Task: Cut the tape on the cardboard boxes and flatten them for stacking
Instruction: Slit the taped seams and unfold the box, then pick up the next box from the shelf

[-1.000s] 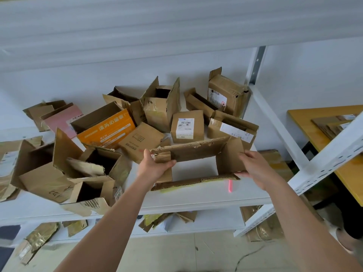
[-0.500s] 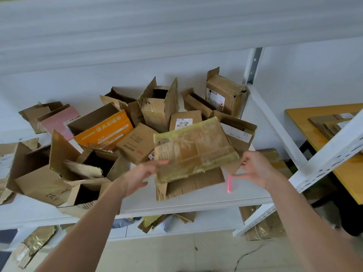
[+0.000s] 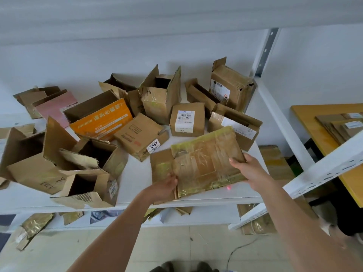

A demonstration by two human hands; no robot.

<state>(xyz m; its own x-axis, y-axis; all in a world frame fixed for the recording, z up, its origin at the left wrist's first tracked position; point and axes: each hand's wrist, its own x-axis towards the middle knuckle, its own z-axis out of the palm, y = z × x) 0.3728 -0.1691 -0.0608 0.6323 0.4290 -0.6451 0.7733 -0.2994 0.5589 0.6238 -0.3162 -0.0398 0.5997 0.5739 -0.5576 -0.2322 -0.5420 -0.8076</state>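
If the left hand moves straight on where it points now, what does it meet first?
Probably the flattened tape-covered cardboard box that the left hand already grips; beyond it, likely the small brown labelled box, though depth is unclear.

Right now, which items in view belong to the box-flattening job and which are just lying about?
In the job:
- flattened taped box, held by left hand and right hand
- unflattened boxes on the white shelf: orange box, labelled small box, tall open box
- stack of flat cardboard on the yellow table

Lying about:
- cardboard scraps on the floor
- cable
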